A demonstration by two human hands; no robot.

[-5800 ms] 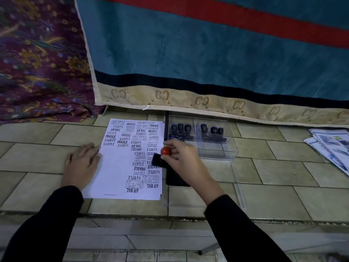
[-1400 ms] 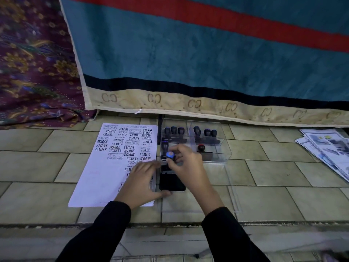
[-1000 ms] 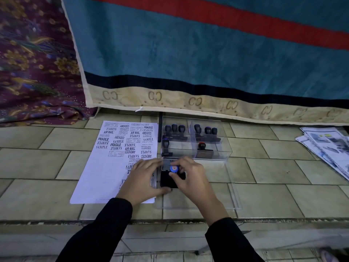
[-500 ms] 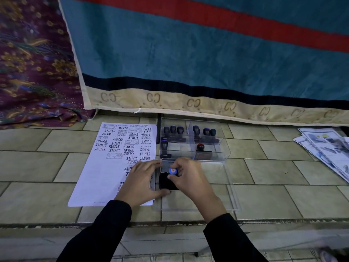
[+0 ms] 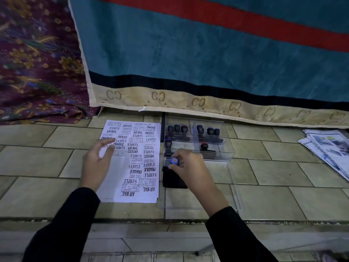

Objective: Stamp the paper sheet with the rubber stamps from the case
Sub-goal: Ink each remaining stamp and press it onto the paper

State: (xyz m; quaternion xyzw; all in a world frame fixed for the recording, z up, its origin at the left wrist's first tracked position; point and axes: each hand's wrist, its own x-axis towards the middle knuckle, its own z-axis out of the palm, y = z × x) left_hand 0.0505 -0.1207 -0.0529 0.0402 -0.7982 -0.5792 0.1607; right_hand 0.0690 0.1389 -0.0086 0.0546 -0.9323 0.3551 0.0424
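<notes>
right hand [image 5: 190, 167] fingers pinch blue-knob rubber stamp [image 5: 174, 160] on ink pad [image 5: 174, 180], just right of paper sheet [image 5: 136, 167]. left hand [image 5: 96, 163] relaxed, over sheet. stamp likely light, rigid: grip the knob. sheet flimsy, pin it.

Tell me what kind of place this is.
Probably a home, not an office: the work surface is a tiled ledge, with a teal blanket and a floral cloth draped behind it. The paper sheet and clear stamp case simply lie on the tiles.
</notes>
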